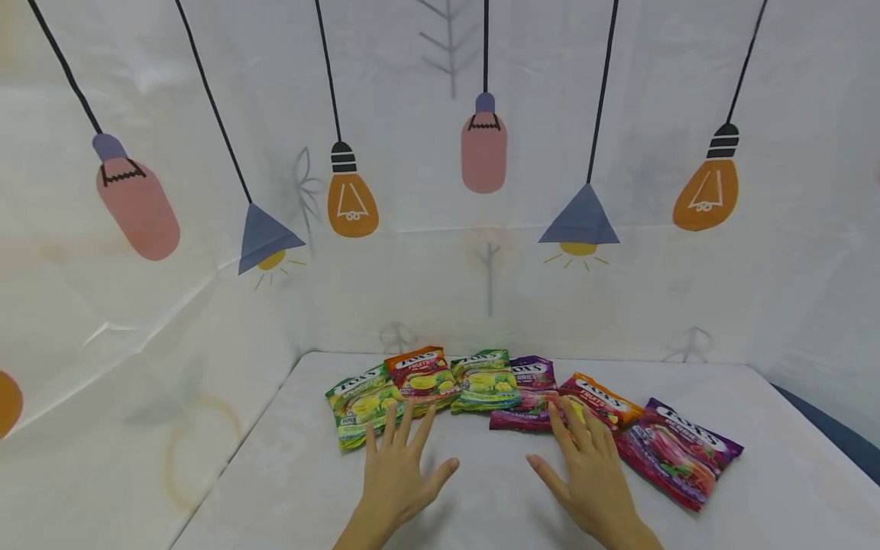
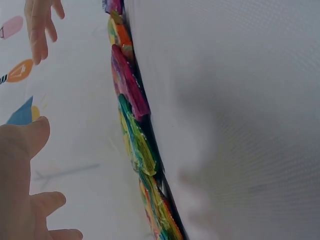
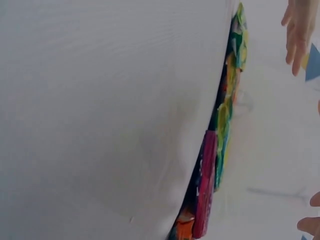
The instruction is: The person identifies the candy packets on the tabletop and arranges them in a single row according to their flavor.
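Observation:
Both hands hover over the white table with fingers spread and nothing held. My left hand [image 1: 399, 470] is nearest the left green candy bag [image 1: 366, 403], its fingertips overlapping that bag in the head view. The right hand [image 1: 590, 477] overlaps the right-hand orange candy bag [image 1: 600, 402] and the edge of a purple candy bag [image 1: 529, 393]. Between them in the arc lie another orange bag [image 1: 422, 376] and a second green bag [image 1: 486, 380]. A second purple bag [image 1: 677, 452] lies at the far right. Both wrist views show the bags edge-on, with shadows below the hands.
The white tabletop [image 1: 481, 504] carries the bags along its back half. Behind it and to the left hangs a pale sheet [image 1: 426, 290] printed with lamps and bulbs. A dark blue strip [image 1: 825, 431] shows beyond the table's right edge.

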Available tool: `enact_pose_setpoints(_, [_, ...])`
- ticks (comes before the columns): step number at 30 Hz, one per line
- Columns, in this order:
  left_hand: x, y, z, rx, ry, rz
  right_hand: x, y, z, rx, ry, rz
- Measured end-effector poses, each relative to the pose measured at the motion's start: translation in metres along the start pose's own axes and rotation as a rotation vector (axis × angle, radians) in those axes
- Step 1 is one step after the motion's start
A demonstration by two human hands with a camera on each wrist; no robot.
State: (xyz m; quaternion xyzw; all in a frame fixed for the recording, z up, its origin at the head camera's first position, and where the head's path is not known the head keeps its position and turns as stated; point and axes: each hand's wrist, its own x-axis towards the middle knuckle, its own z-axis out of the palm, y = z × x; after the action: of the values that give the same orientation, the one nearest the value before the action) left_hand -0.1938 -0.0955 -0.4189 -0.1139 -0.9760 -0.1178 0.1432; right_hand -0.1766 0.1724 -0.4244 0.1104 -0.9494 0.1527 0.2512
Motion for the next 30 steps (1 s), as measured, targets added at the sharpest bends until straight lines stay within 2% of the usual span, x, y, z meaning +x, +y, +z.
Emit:
enact_pose_setpoints(6, [-0.002, -0.001, 0.002, -0.012, -0.025, -0.009, 0.003, -0.006, 0.002, 0.03, -0.009, -0.007])
enact_pose_setpoints(15, [-0.004, -0.003, 0.007, -0.032, -0.005, -0.007, 0.007, -0.011, 0.008, 0.059, -0.024, -0.02])
enact_pose_setpoints(23, [-0.006, -0.005, 0.007, -0.019, -0.049, -0.024, 0.011, -0.018, 0.015, 0.091, -0.047, -0.024])
enact_pose_setpoints(30, [-0.008, -0.007, 0.006, -0.045, -0.069, -0.036, 0.015, -0.027, 0.022, 0.144, -0.027, -0.036])
